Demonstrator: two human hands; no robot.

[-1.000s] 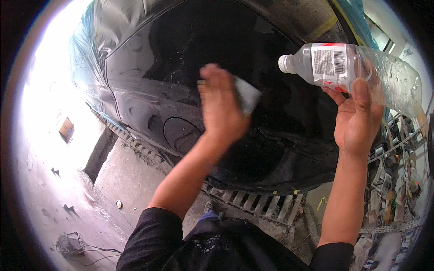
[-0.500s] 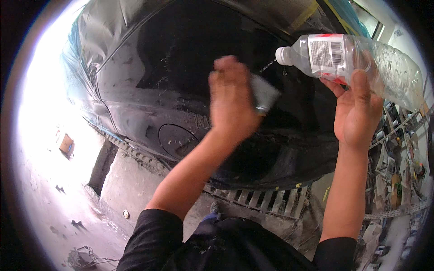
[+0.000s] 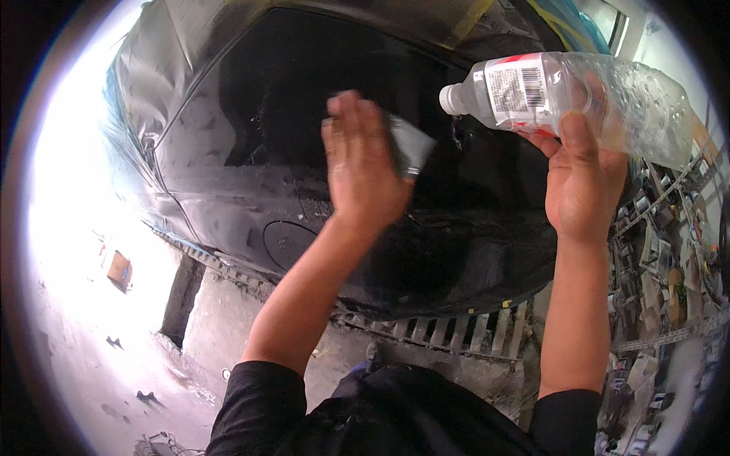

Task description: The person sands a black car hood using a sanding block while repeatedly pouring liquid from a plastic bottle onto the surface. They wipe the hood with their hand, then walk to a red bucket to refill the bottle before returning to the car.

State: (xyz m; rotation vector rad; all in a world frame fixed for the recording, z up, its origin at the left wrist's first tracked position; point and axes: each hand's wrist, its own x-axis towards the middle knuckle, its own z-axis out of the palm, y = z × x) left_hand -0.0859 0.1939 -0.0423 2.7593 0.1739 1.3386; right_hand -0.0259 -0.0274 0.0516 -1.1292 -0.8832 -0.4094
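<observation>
My left hand (image 3: 361,159) lies over a grey sheet that looks like sandpaper (image 3: 413,146), pressing it against a wet, dark car body panel (image 3: 471,194). Its fingers are long and slightly blurred, and most of the sheet is hidden beneath the palm. In my right hand (image 3: 585,182) a clear plastic bottle (image 3: 566,99) with a white and red label is tipped on its side, thumb on the near side. The white cap (image 3: 450,99) points left over the panel, and water drips from it just right of my left hand.
A round fuel flap (image 3: 287,242) is outlined low on the panel's left. Thin plastic sheeting (image 3: 125,144) drapes the far left. Below the car runs a slatted floor grate (image 3: 456,334). Shelves with many small items (image 3: 661,258) line the right; a small cardboard box (image 3: 118,266) sits at left.
My left hand and the grey sheet have shifted left across the panel. The bottle has also moved slightly left in my right hand, still tilted, with water now falling close under its cap.
</observation>
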